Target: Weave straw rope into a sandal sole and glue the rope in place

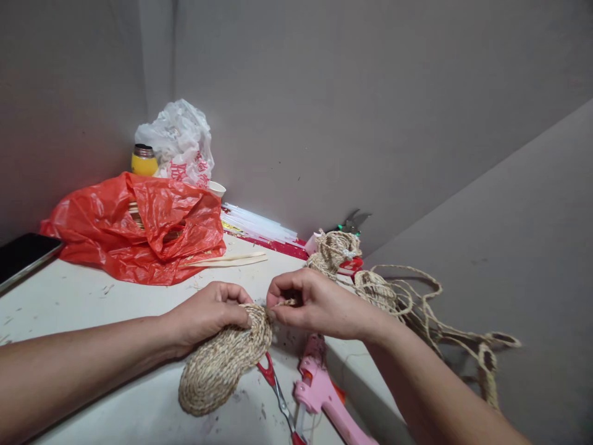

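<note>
A coiled straw-rope sole [217, 368], wide at both ends and narrower between, hangs tilted over the white table. My left hand [210, 315] grips its upper end, thumb on the near face. Close by, at that end's right edge, my right hand [310, 303] pinches a piece of the braided straw rope [290, 302] between thumb and fingers. Below the hands lie red-handled scissors [280, 395] and a pink glue gun [319, 386] with a glue stick in it. Part of the rope is hidden inside my right fist.
Coils of straw rope [375, 287] trail off the table's right side. Pruning shears [354, 222] and white glue sticks [259, 222] are at the back. A red plastic bag [185, 204], a yellow jar [144, 162] and a phone [25, 256] stand or lie left. Grey walls enclose the table.
</note>
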Motion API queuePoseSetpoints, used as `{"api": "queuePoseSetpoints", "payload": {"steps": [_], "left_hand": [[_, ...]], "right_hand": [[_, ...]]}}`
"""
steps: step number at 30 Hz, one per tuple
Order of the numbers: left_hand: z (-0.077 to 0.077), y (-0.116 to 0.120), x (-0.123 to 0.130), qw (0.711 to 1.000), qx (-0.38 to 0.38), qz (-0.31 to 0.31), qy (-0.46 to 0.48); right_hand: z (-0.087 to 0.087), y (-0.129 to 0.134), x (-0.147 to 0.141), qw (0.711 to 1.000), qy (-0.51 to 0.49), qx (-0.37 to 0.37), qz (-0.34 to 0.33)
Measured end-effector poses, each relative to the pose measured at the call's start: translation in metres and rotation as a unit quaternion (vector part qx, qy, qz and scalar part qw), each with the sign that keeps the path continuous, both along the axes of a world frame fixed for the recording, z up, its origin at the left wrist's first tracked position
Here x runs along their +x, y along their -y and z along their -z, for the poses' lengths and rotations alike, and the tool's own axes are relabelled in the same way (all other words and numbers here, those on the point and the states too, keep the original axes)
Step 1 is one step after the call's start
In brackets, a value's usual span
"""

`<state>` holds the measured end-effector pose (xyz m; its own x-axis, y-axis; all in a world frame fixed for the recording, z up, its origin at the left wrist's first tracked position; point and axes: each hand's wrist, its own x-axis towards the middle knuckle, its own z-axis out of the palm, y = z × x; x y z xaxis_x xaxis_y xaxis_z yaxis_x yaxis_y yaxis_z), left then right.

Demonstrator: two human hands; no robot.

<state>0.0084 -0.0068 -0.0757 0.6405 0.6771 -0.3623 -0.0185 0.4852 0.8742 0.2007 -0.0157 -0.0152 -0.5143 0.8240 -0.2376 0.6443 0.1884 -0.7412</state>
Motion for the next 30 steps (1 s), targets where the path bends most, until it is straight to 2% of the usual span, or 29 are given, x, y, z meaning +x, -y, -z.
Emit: {"api": "queuePoseSetpoints", "payload": {"steps": [13,30], "left_hand": [[0.001,0.0007,-0.0007,0.999,0.002,0.017,0.031],[-0.0025,-0.0002,0.0005,0.998,0.057,0.021,-0.025]], "right_hand": [[-0.0025,0.0053,-0.0032,0.998,0.026,0.047,0.016],[-0.0009,0.0055,-0.0023,0.996,0.049,0.074,0.015]]}}
